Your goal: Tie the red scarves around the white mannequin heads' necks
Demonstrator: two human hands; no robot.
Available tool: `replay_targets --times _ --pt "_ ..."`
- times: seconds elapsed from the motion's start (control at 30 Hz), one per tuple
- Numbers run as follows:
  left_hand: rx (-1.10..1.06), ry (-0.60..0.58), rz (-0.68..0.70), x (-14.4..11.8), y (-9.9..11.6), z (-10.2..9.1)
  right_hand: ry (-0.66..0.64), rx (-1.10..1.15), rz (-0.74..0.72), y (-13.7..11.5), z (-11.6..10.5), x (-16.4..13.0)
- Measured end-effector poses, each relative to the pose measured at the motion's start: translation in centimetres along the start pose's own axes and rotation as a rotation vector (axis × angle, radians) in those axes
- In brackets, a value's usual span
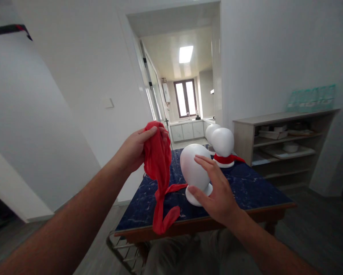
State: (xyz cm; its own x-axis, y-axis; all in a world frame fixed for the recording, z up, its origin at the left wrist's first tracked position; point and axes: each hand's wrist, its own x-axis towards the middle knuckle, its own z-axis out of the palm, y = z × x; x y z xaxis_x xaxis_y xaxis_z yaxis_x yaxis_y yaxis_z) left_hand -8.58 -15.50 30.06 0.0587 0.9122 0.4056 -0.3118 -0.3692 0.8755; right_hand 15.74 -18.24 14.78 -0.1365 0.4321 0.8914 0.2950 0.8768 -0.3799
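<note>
My left hand (135,149) is raised and grips a red scarf (159,175) that hangs down in folds to the near edge of the table. My right hand (215,189) rests with spread fingers on the side and base of a white mannequin head (192,166) that stands upright near the table's front. One end of the scarf trails toward that head's base. Behind it stands a second white mannequin head (223,142) with a red scarf (227,159) round its neck, and a third white head (210,131) shows partly behind that one.
The heads stand on a dark blue marbled table (254,187) with a wooden edge. A wooden shelf unit (286,143) with trays and boxes stands against the right wall. A doorway behind leads to a kitchen. A metal rack (122,248) sits under the table's near left corner.
</note>
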Motion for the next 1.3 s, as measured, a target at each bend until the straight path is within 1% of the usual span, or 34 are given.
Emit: replay_targets --times 0.03,0.1,0.17,0.23,0.3,0.33,0.37,0.43,0.47,0.53,0.6,0.7,0.77,0.83,0.87,0.93,1.0,1.07,1.17,1.23,1.3 --pt "-0.010 0.002 0.003 -0.6 0.2 1.5 -0.033 0.036 0.031 -0.7 1.0 0.4" --pt "-0.029 -0.017 0.011 -1.6 0.5 4.2 -0.046 0.102 0.126 -1.2 3.0 1.3" --pt "-0.049 -0.063 0.025 -2.3 0.7 6.4 -0.015 0.161 0.244 -1.0 4.8 2.2" --pt "-0.078 -0.111 0.037 -2.8 1.0 8.1 0.005 0.208 0.356 -0.5 6.0 2.8" --pt "-0.121 -0.139 0.040 -3.1 1.3 9.3 -0.009 0.262 0.435 0.4 6.2 2.9" --pt "-0.148 -0.144 0.042 -3.2 1.5 9.6 -0.044 0.305 0.471 1.0 5.9 2.8" --pt "-0.175 -0.143 0.046 -3.2 1.6 9.8 -0.096 0.360 0.513 1.6 5.4 2.6" --pt "-0.221 -0.129 0.071 -3.0 1.9 9.6 -0.205 0.496 0.622 3.2 3.5 2.3" --pt "-0.238 -0.118 0.087 -2.7 2.0 9.3 -0.245 0.560 0.675 4.0 2.2 2.2" --pt "-0.264 -0.094 0.119 -1.8 1.9 8.3 -0.275 0.644 0.741 5.7 -0.9 2.5" --pt "-0.289 -0.068 0.138 -0.4 1.3 6.9 -0.305 0.669 0.739 7.4 -4.2 3.6" --pt "-0.332 -0.043 0.131 2.6 -0.7 4.5 -0.378 0.663 0.708 10.1 -8.5 6.1" --pt "-0.369 -0.038 0.107 4.9 -2.5 2.7 -0.405 0.670 0.701 12.4 -10.3 8.0" --pt "-0.420 -0.025 0.083 7.3 -4.6 0.9 -0.416 0.691 0.722 14.9 -11.1 9.6" --pt "-0.450 -0.012 0.073 8.4 -5.6 0.0 -0.420 0.707 0.744 16.3 -11.2 10.3" --pt "-0.506 0.025 0.049 10.5 -7.8 -1.8 -0.417 0.751 0.804 18.8 -10.6 11.2" --pt "-0.538 0.092 0.018 12.0 -10.1 -3.3 -0.389 0.799 0.885 20.9 -9.2 11.6" --pt "-0.545 0.194 -0.008 12.7 -12.4 -4.7 -0.324 0.810 1.004 22.4 -7.1 11.4" --pt "-0.510 0.358 -0.048 12.1 -16.1 -6.3 -0.247 0.746 1.182 23.5 -3.4 10.0" --pt "-0.443 0.428 -0.074 10.8 -18.6 -7.4 -0.243 0.718 1.236 23.6 -1.3 8.3" --pt "-0.349 0.464 -0.080 9.0 -20.7 -8.3 -0.255 0.730 1.250 23.5 0.1 6.4"
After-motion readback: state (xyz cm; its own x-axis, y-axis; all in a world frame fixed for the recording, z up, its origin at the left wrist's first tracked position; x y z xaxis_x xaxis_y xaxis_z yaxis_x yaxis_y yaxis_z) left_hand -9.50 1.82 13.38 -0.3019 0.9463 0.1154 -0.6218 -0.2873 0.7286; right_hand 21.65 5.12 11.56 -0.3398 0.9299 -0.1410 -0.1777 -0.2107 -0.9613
